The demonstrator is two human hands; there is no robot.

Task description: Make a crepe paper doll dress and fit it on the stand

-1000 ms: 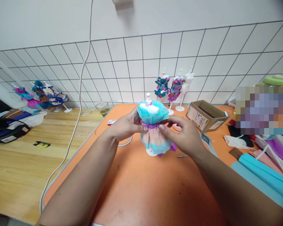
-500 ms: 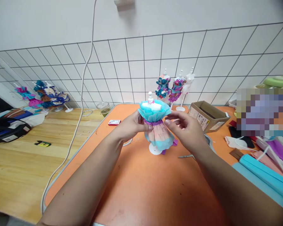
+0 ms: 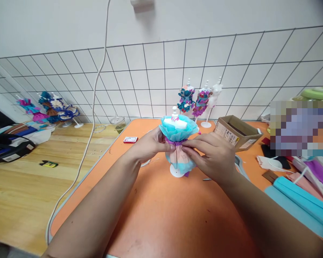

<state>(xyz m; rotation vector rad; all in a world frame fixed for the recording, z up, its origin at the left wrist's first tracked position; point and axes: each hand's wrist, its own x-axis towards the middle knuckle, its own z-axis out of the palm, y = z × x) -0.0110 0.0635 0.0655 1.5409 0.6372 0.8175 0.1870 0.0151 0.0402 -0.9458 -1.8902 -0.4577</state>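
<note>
On the orange table stands a small white dress form (image 3: 174, 114) on a round white base. It wears a crepe paper dress (image 3: 179, 131) with a light blue ruffled top, a purple waistband and a peach skirt edged in blue. My left hand (image 3: 152, 145) grips the dress at the waist from the left, thumb in front. From the right, my right hand (image 3: 214, 152) pinches the paper just under the waistband between thumb and fingers. Scissors (image 3: 206, 179) lie on the table, mostly hidden under my right hand. A purple scrap (image 3: 186, 174) sits by the base.
Behind stand dress forms (image 3: 201, 102), two decorated and one bare. An open cardboard box (image 3: 239, 134) is at right, near blue paper rolls (image 3: 303, 197). A small red-and-white box (image 3: 130, 139), a cup (image 3: 118, 124) and a hanging white cable (image 3: 94, 104) are at left.
My right hand has moved left and closed on the paper at the waist. The dress form's top has tilted slightly to the right. My left hand keeps its grip.
</note>
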